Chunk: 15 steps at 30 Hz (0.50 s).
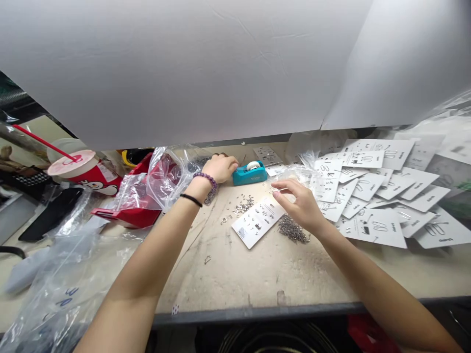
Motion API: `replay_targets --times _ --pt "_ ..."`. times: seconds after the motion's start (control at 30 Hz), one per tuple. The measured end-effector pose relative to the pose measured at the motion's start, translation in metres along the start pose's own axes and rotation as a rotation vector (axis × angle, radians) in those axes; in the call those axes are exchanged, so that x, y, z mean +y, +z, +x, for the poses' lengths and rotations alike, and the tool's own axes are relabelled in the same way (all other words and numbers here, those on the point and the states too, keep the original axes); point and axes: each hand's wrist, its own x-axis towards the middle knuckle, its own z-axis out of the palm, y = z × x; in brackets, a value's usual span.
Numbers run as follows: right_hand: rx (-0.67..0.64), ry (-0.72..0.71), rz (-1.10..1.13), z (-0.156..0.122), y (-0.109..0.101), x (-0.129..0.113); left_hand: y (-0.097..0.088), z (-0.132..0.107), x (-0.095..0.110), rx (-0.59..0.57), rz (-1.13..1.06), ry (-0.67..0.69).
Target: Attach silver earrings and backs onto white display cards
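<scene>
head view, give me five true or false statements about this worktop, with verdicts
1. The left hand is at the left end of a teal plastic tape dispenser. True.
2. A round red-and-white cup stands at the far right. False: the cup stands at the left.
3. A grey pile of small metal pieces lies right of the central rectangular white card. True.
4. The right hand is a fist. False: the right hand is open.

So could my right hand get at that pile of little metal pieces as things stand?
Probably yes: your right hand is close to the metal pieces, and nothing visible covers that pile; the white card just lies alongside.
</scene>
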Motion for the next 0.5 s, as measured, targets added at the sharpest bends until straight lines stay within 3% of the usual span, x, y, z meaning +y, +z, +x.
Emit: replay_targets --times 0.17,0.37,0.5 --pt "0.001 -0.034 -0.005 -0.001 -0.001 -0.001 -0.004 0.027 -0.005 -0.192 0.015 0.041" --pt "-0.048 -0.135 -0.004 -0.001 -0.003 -0.002 -0.019 0.047 0.003 -0.401 0.108 -0.015" --pt "-0.065 -0.174 -0.006 -0.001 -0.004 -0.001 -0.032 0.052 0.011 -0.456 0.192 -0.025"
